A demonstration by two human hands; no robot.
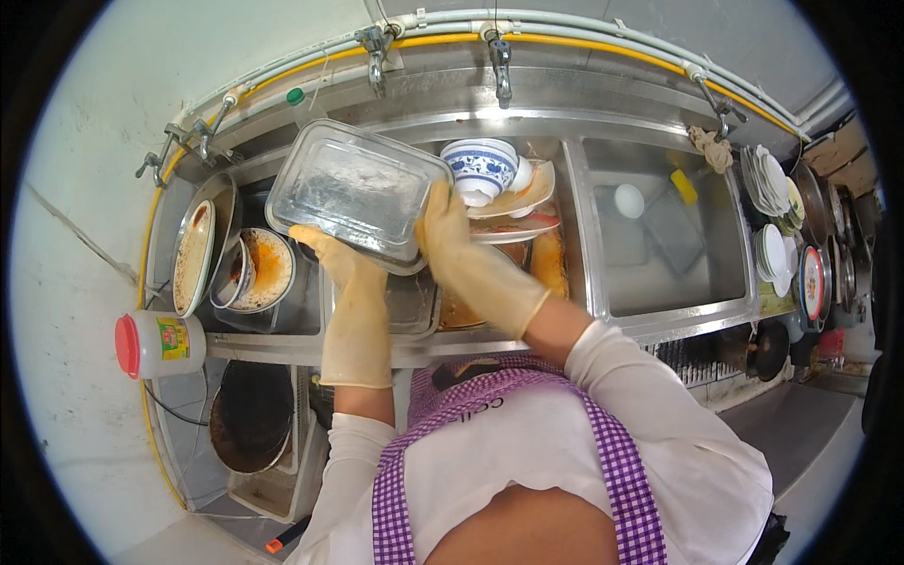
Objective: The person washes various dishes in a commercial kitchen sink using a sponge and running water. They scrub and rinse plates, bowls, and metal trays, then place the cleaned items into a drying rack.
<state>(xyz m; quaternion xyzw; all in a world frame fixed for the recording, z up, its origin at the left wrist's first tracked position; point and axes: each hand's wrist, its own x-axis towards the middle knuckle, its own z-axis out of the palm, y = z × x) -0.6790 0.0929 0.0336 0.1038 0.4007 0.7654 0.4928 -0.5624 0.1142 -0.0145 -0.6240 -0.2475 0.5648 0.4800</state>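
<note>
A clear rectangular plastic container is tilted between my two gloved hands above the sink. My left hand, in a cream rubber glove, grips its near left edge. At the right edge, my right hand holds it in a matching glove. Beneath lies another clear container, partly hidden by my wrists. To the right of the held container are stacked blue-and-white bowls and food-stained plates. On the left, a soiled bowl and an oval dish lean in the sink.
The right basin holds cloudy water, a white round item and a yellow sponge. Taps line the back wall. Plates stand at the far right. A red-lidded plastic jar is by the left corner, above a dark pan.
</note>
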